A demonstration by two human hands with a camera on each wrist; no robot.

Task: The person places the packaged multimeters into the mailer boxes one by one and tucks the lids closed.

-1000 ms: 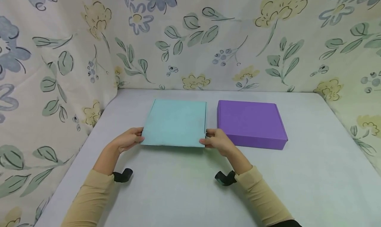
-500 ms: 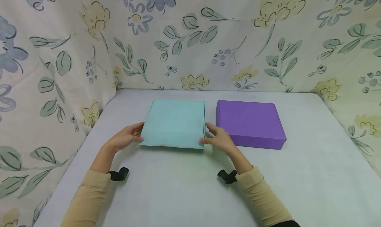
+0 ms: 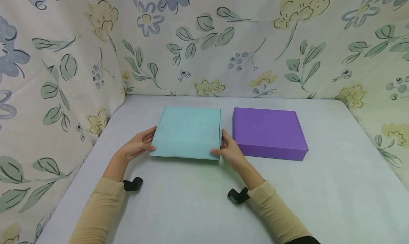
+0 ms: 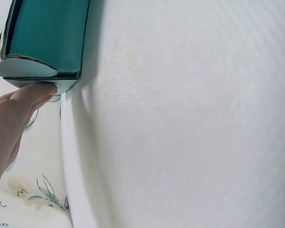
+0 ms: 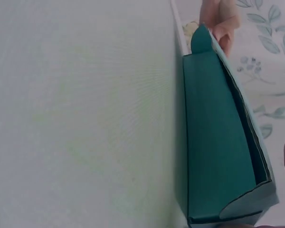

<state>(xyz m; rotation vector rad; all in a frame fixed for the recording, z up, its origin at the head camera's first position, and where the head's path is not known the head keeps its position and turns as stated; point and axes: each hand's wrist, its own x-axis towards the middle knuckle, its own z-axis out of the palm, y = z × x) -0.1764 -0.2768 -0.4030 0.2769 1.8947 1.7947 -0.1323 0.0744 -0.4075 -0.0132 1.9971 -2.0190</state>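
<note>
A light teal cardboard box (image 3: 188,134) lies on the white table, its lid slightly raised along the near edge. Both wrist views show its darker green front wall (image 5: 216,137) under that lid, with a lid tab (image 4: 28,68) at the corner. My left hand (image 3: 137,144) is at the box's left side, fairly straight fingers touching the side wall, thumb by the lid's near corner. On the opposite side is my right hand (image 3: 232,150), fingers stretched along the wall, thumb near the lid's corner. Only parts of the right hand show in the right wrist view.
A closed purple box (image 3: 268,132) sits just right of the teal one, behind my right hand. Floral cloth (image 3: 204,41) hangs behind and beside the white table (image 3: 185,201). A black wrist camera (image 3: 133,184) juts inward from the left wrist, another black camera (image 3: 238,196) from the right.
My fingers have loosened from the lid's near corners and reach farther back along both sides of the teal box. The box stays about where it was.
</note>
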